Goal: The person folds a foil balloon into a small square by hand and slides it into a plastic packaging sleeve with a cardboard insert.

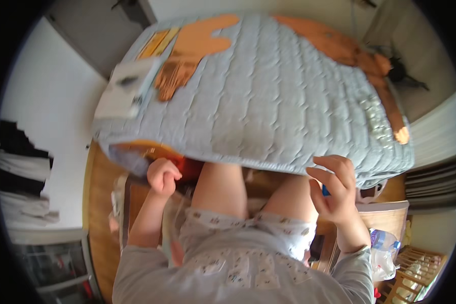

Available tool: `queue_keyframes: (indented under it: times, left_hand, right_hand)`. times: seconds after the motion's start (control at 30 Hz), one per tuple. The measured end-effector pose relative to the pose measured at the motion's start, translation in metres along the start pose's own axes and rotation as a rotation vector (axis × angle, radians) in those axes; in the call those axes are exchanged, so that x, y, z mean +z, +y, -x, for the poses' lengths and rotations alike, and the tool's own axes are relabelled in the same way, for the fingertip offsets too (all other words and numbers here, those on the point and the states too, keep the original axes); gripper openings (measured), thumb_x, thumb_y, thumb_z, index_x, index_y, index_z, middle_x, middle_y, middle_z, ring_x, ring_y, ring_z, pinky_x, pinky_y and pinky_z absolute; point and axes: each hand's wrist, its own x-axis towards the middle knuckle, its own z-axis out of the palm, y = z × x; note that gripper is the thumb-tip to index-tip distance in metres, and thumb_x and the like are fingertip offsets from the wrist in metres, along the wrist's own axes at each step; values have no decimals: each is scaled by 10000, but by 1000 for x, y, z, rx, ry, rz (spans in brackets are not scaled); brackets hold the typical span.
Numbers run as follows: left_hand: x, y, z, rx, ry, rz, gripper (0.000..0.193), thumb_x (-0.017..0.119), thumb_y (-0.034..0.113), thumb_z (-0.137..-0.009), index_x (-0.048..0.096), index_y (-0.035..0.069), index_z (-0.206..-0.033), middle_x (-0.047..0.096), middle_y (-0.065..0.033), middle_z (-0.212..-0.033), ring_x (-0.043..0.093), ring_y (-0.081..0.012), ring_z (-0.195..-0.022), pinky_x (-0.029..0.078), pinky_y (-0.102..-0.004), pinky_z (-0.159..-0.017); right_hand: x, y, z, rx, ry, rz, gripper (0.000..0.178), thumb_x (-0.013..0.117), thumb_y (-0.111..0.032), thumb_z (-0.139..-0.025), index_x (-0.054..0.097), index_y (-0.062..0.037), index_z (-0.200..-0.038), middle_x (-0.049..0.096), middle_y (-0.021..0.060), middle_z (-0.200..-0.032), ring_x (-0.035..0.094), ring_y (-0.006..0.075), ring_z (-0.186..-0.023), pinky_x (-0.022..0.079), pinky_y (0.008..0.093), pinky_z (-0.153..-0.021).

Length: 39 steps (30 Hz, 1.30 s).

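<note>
Taking the lap (245, 220) as the clock's centre, the quilted pale-blue bed (263, 101) lies at twelve. Near its edge, the left hand (164, 176) curls into a loose fist at ten; whether it holds anything, I cannot tell. The right hand (334, 185), at two, has its fingers apart and bent. A white box (124, 93) rests on the bed toward ten; a plastic bottle (387, 242) is at three.
</note>
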Motion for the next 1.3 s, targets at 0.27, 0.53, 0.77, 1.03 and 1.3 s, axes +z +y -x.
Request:
queue_keyframes:
  times: [0.27, 0.53, 0.77, 1.03, 1.3]
  left_hand:
    - [151, 60, -246, 137, -166, 598, 163, 532, 107, -988, 572, 50, -841, 574, -47, -670, 503, -197, -538, 428, -289, -537]
    - [356, -21, -324, 24, -188, -269, 303, 695, 261, -924, 664, 106, -1181, 666, -118, -1293, 599, -348, -1217, 496, -466, -990]
    - [361, -28, -325, -95, -254, -220, 469, 703, 310, -923, 620, 80, -1323, 615, -138, -1386, 539, -352, -1315, 445, -461, -1099]
    - [365, -21, -329, -153, -249, -186, 507, 707, 288, -920, 582, 79, -1365, 605, -138, -1397, 541, -361, -1312, 455, -463, -1096]
    - [365, -24, -328, -16, -220, -177, 535, 731, 269, -905, 579, 86, -1384, 606, -125, -1396, 557, -350, -1293, 475, -449, -1076]
  right_hand:
    - [-38, 148, -122, 228, -169, 497, 263, 694, -151, -904, 697, -77, -1156, 673, 116, -1234, 600, 328, -1208, 495, 446, -1010]
    - [-22, 292, -169, 494, -239, 494, 341, 681, -220, -930, 686, -137, -1261, 663, 105, -1314, 594, 318, -1277, 519, 457, -1009]
    - [-31, 306, -174, 398, -413, 524, 375, 715, -351, -927, 720, -156, -1247, 730, 107, -1190, 688, 318, -1107, 543, 460, -947]
    - [-35, 327, -164, 286, -333, 577, 247, 686, -335, -928, 774, -135, -1043, 755, 74, -986, 710, 317, -969, 564, 453, -823]
    - [-36, 308, -176, 452, -89, 242, 273, 787, -358, -847, 796, -104, -946, 768, 119, -897, 727, 318, -858, 565, 435, -767]
